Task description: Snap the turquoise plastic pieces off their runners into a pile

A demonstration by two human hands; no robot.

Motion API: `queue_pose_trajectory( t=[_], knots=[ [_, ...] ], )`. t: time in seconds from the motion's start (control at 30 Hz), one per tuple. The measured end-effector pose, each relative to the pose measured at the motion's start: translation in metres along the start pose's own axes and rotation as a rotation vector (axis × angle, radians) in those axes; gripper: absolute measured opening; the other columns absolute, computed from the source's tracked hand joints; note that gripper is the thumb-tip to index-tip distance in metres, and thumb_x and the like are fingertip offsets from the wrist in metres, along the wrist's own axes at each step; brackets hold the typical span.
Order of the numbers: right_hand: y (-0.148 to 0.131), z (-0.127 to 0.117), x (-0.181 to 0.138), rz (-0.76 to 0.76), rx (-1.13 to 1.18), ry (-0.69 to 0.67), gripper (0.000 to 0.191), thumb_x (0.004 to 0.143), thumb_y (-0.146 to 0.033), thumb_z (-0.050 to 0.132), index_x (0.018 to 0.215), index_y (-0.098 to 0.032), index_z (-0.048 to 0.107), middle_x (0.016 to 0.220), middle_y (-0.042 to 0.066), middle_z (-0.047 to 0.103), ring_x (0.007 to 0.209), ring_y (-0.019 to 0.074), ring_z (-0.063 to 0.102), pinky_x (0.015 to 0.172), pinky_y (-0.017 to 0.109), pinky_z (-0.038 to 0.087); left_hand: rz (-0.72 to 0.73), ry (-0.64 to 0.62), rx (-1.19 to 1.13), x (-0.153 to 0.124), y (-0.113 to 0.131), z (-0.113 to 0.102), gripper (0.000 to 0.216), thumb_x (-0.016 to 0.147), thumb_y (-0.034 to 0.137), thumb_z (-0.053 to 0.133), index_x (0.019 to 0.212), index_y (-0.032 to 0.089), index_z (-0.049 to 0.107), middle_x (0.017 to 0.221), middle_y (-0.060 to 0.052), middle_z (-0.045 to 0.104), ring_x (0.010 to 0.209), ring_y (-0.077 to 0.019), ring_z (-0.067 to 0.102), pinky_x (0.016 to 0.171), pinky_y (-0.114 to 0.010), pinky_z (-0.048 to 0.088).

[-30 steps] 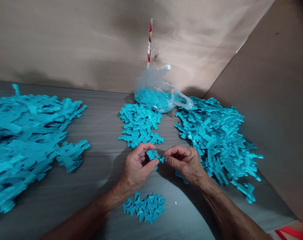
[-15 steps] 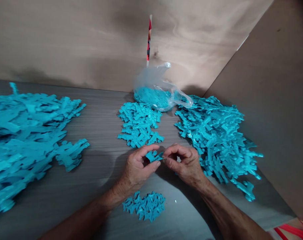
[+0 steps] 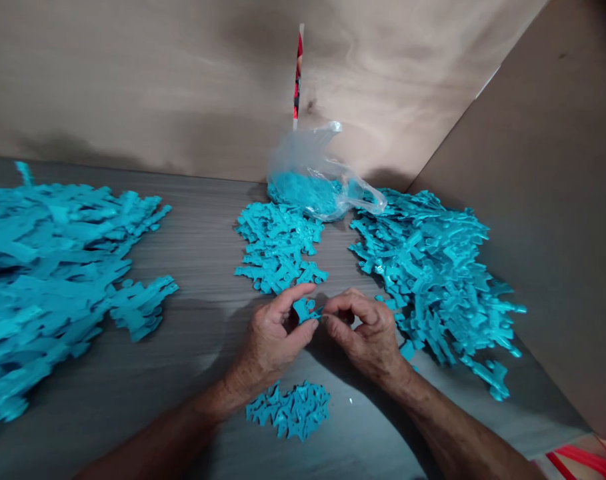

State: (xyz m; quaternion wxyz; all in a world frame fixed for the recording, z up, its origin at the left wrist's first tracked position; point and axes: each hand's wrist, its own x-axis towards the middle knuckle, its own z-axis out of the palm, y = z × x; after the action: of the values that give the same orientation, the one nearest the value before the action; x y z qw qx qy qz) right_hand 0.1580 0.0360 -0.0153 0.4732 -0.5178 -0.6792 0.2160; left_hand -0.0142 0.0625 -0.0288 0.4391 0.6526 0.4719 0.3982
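Between both hands is a small turquoise cut-out piece (image 3: 303, 309), flat and flexible-looking, with a curved outline. My left hand (image 3: 270, 333) grips it between thumb and fingers. At the piece's right end, the thumb and forefinger of my right hand (image 3: 370, 330) are pinched together on its narrow edge. Below the hands lies a small heap of little jagged turquoise bits (image 3: 295, 410). Just beyond the fingertips is a pile of similar cut-out pieces (image 3: 280, 247).
Large heaps of turquoise pieces cover the left (image 3: 47, 267) and right (image 3: 433, 267) of the grey table (image 3: 193, 233). A clear plastic bag (image 3: 327, 173) with turquoise pieces stands at the back. Wooden panels (image 3: 183, 80) rise behind and to the right.
The held piece has tilted slightly, and less of it shows by the right fingertips. My right hand has shifted a little to the left; the heaps look unchanged.
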Motion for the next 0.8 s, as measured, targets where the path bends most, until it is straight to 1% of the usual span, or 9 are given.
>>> queue_pose_trajectory(
  t=[0.07, 0.13, 0.3, 0.4, 0.5, 0.57, 0.63, 0.7, 0.8],
  knots=[
    [0.0, 0.001, -0.002, 0.038, 0.026, 0.014, 0.006, 0.079, -0.016, 0.064, 0.077, -0.021, 0.067, 0.066, 0.0, 0.065, 0.058, 0.0132, 0.053, 0.057, 0.026, 0.043, 0.017, -0.017, 0.005, 0.0, 0.002, 0.0, 0.046, 0.072, 0.017, 0.067, 0.117, 0.022, 0.069, 0.091, -0.002, 0.075, 0.071, -0.0148, 0.065, 0.066, -0.025, 0.052],
    [0.001, 0.001, -0.003, 0.078, 0.05, 0.022, 0.005, 0.079, -0.016, 0.065, 0.077, -0.021, 0.067, 0.066, -0.001, 0.065, 0.056, 0.0123, 0.052, 0.056, 0.026, 0.042, 0.024, -0.034, -0.01, -0.001, 0.004, 0.0, 0.044, 0.071, 0.017, 0.067, 0.115, 0.022, 0.07, 0.098, -0.003, 0.075, 0.078, -0.0169, 0.067, 0.072, -0.027, 0.054],
    [0.001, 0.004, -0.005, 0.149, 0.058, 0.049, 0.006, 0.079, -0.015, 0.065, 0.076, -0.021, 0.066, 0.068, -0.001, 0.066, 0.055, 0.0118, 0.051, 0.055, 0.026, 0.042, -0.022, -0.087, -0.077, -0.002, 0.005, 0.002, 0.045, 0.072, 0.018, 0.065, 0.117, 0.022, 0.067, 0.106, -0.005, 0.074, 0.079, -0.0171, 0.068, 0.073, -0.028, 0.055],
    [-0.001, 0.007, -0.006, 0.089, 0.018, 0.062, 0.011, 0.08, -0.012, 0.061, 0.076, -0.021, 0.064, 0.069, -0.001, 0.065, 0.058, 0.0127, 0.053, 0.058, 0.027, 0.043, -0.048, -0.098, -0.107, -0.001, 0.005, 0.003, 0.045, 0.073, 0.017, 0.062, 0.119, 0.021, 0.065, 0.106, -0.006, 0.072, 0.079, -0.0162, 0.068, 0.072, -0.027, 0.054],
    [-0.003, 0.009, -0.007, -0.032, -0.057, 0.079, 0.014, 0.083, -0.01, 0.057, 0.076, -0.022, 0.061, 0.07, 0.0, 0.065, 0.062, 0.014, 0.055, 0.063, 0.029, 0.044, -0.077, -0.054, -0.183, 0.001, 0.006, 0.005, 0.051, 0.073, 0.016, 0.061, 0.124, 0.019, 0.06, 0.099, -0.004, 0.07, 0.077, -0.0145, 0.065, 0.067, -0.024, 0.051],
    [-0.004, 0.011, -0.008, -0.075, -0.087, 0.095, 0.015, 0.083, -0.009, 0.056, 0.077, -0.022, 0.06, 0.07, 0.0, 0.065, 0.064, 0.0146, 0.056, 0.065, 0.03, 0.044, -0.084, -0.026, -0.216, 0.001, 0.007, 0.006, 0.05, 0.073, 0.016, 0.062, 0.122, 0.018, 0.059, 0.084, 0.0, 0.065, 0.069, -0.0121, 0.059, 0.062, -0.022, 0.047],
    [-0.005, 0.012, -0.008, -0.077, -0.103, 0.105, 0.015, 0.082, -0.009, 0.055, 0.077, -0.022, 0.061, 0.069, 0.0, 0.065, 0.065, 0.015, 0.057, 0.065, 0.03, 0.045, -0.084, -0.01, -0.219, 0.0, 0.007, 0.007, 0.044, 0.073, 0.017, 0.062, 0.117, 0.017, 0.061, 0.067, 0.006, 0.052, 0.058, -0.0096, 0.049, 0.055, -0.021, 0.04],
    [-0.006, 0.013, -0.009, -0.056, -0.111, 0.112, 0.015, 0.081, -0.009, 0.055, 0.077, -0.022, 0.062, 0.069, 0.0, 0.065, 0.064, 0.015, 0.057, 0.065, 0.029, 0.045, -0.086, -0.006, -0.213, -0.001, 0.007, 0.007, 0.04, 0.073, 0.017, 0.063, 0.112, 0.016, 0.063, 0.059, 0.009, 0.039, 0.053, -0.0085, 0.039, 0.051, -0.021, 0.033],
    [-0.006, 0.012, -0.008, 0.038, -0.065, 0.117, 0.013, 0.077, -0.011, 0.056, 0.075, -0.021, 0.064, 0.067, -0.001, 0.065, 0.059, 0.0133, 0.054, 0.061, 0.027, 0.045, -0.105, -0.046, -0.241, 0.0, 0.007, 0.005, 0.039, 0.074, 0.022, 0.064, 0.113, 0.015, 0.064, 0.058, 0.009, 0.035, 0.052, -0.0086, 0.035, 0.05, -0.022, 0.03]
  ],
)
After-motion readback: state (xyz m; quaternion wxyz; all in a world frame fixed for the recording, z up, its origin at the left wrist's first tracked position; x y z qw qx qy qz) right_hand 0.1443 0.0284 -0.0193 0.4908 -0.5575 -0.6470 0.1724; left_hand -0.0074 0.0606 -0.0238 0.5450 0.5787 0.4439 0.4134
